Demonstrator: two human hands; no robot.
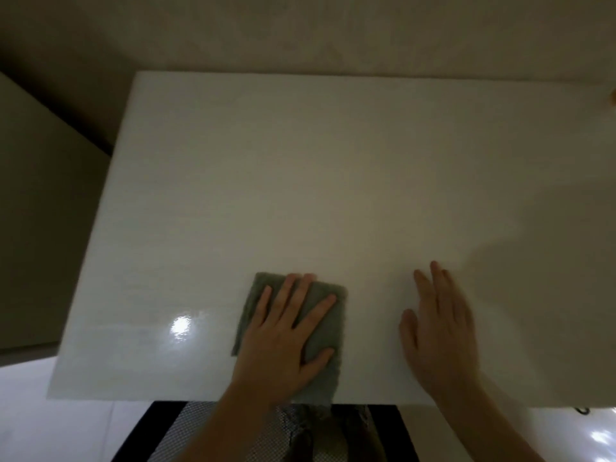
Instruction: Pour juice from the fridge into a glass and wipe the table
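A folded grey cloth (328, 315) lies on the glossy white table (300, 178) near its front edge. My left hand (286, 335) presses flat on the cloth with fingers spread, covering most of it. My right hand (436, 325) rests flat on the bare tabletop to the right of the cloth, fingers together and holding nothing. No juice or glass shows, except a small orange-yellow sliver (612, 96) at the far right edge that I cannot identify.
A beige wall (300, 35) runs behind the table. A dark cabinet side (40, 211) stands to the left. Below the front edge are a black mesh chair back (233, 435) and shiny white floor (66, 425).
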